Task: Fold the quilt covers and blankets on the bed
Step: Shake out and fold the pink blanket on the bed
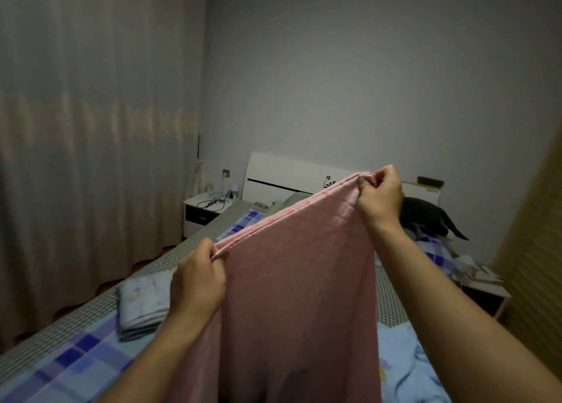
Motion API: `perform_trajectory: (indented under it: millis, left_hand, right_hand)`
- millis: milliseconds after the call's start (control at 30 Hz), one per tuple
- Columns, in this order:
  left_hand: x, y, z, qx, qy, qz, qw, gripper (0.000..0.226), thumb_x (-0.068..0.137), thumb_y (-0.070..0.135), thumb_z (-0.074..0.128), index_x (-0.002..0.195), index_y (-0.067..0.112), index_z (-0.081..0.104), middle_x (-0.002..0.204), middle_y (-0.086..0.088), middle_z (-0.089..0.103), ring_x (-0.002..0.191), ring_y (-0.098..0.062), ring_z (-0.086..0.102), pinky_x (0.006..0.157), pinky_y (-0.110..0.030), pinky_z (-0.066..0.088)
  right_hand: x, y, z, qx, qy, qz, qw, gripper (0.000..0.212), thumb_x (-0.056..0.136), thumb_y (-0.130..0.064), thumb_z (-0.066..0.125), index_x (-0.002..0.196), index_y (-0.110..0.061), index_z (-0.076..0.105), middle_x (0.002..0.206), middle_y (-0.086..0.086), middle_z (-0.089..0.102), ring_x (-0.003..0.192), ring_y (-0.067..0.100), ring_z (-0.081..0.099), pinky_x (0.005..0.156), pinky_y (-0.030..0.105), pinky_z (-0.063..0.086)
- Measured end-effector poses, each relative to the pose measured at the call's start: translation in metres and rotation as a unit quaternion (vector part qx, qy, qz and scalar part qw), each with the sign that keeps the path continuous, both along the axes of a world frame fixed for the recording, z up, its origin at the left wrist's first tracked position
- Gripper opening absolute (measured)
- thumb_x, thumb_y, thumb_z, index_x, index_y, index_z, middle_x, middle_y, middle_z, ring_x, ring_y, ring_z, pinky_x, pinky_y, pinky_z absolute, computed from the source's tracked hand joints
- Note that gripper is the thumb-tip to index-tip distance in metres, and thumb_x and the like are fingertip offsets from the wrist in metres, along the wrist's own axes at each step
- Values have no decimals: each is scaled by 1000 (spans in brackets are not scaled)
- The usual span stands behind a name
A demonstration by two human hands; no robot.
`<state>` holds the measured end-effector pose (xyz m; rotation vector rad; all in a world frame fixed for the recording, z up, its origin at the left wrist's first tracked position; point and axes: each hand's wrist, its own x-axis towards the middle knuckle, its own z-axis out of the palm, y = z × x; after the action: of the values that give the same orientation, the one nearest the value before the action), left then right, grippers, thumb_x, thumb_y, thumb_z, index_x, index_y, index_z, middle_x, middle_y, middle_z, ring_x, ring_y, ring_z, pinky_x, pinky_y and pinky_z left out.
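Note:
A pink blanket (298, 281) hangs in the air above the bed, doubled over so several layered edges run along its top. My left hand (197, 275) pinches the lower left top corner. The upper right top corner is gripped by my right hand (380, 196), held higher and farther away. The blanket's bottom drops out of view between my forearms. A folded pale floral cover (143, 302) lies on the bed at the left. The bed (70, 363) wears a blue checked sheet.
A white headboard (286, 174) stands against the far wall. A nightstand (203, 211) with cables sits left of it, another nightstand (483, 290) at the right. A dark cat (425, 217) stands on the bed behind my right hand. Curtains (91, 129) cover the left wall.

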<state>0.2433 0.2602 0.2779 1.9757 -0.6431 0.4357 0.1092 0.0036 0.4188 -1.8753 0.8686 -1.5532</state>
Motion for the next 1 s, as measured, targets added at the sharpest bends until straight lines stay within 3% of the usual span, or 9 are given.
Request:
perform_trajectory:
  millis: [300,433,533,600,667,733,800,867,1000]
  left_hand:
    - [-27,-4,-14,-27,-23,-76,996,29,100,19,50,125,34,46,96,-8,70,85,-31,65,72,-45,53]
    - [-33,-11,-6,-38,3,-145,989,11,99,31,57,95,28,67,86,16,70,83,2,63,72,-30,49]
    - [-35,-12,-8,-24,71,-180,981,16,95,31,64,80,24,66,74,18,67,69,2,59,65,-27,43]
    - [-43,-12,-7,-17,74,-215,974,17,93,34,67,82,23,60,73,16,63,64,-1,54,63,-28,43]
    - [-60,-14,-1,-1,29,-291,956,18,91,40,64,86,24,56,78,11,61,69,-5,55,67,-30,46]
    - [-82,-19,5,52,-23,-383,922,17,92,43,59,90,27,55,84,13,62,75,-6,60,69,-31,49]
    - [-99,-24,4,105,-60,-435,892,10,91,38,59,95,33,51,90,20,64,79,-3,63,68,-34,52]
    - [-107,-26,-3,117,-78,-454,880,18,90,31,62,105,35,53,100,20,65,88,-1,65,72,-36,54]
    - [-111,-27,-25,97,-54,-431,896,29,90,38,68,111,34,48,90,17,66,83,0,66,72,-35,55]
  right_hand:
    - [-17,-21,-41,86,-12,2,996,13,92,-16,63,91,-11,51,78,-3,53,81,21,54,70,30,41]
    - [-25,-27,-42,137,-49,8,989,9,94,-15,55,98,-14,47,83,-5,51,86,21,54,77,39,50]
    - [-38,-25,-41,132,-54,79,987,8,92,-12,47,95,-16,53,87,-2,55,86,24,56,79,44,51]
    - [-47,-9,-40,75,28,170,982,9,92,-23,55,85,-21,60,80,-4,59,76,18,57,72,37,48]
    - [-54,19,-44,3,183,285,941,21,87,-45,67,98,-27,68,86,-12,66,75,7,61,73,31,50]
    - [-60,49,-58,-36,357,397,844,64,75,-62,72,134,-45,51,109,-19,65,85,-4,64,82,26,52]
    - [-66,70,-76,-32,451,484,750,86,73,-59,75,147,-47,33,130,-22,57,105,-8,60,96,23,48]
    - [-75,73,-94,9,463,537,705,74,79,-47,78,144,-38,45,138,-20,54,122,-4,54,106,26,45]
    - [-97,72,-124,-4,519,512,685,53,74,-54,77,120,-34,61,105,-12,70,97,6,66,89,39,54]
